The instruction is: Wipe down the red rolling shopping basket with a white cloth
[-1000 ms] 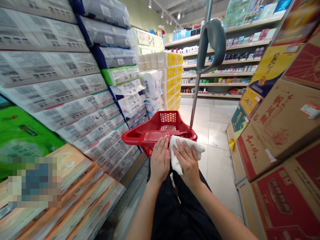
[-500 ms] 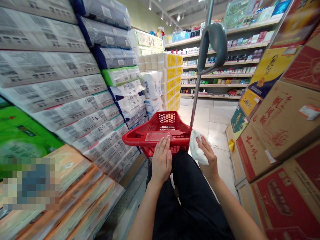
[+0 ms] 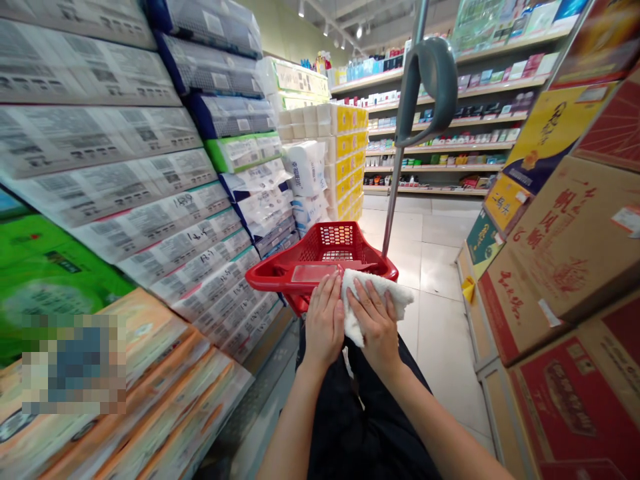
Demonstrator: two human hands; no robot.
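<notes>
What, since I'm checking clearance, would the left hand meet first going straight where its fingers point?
Probably the red basket's near rim; the left hand seems to touch it, though depth is unclear.

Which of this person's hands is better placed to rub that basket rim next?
Probably the right hand: it has the white cloth under it at the red basket's near rim. The left hand lies against that rim with no cloth visible.
</notes>
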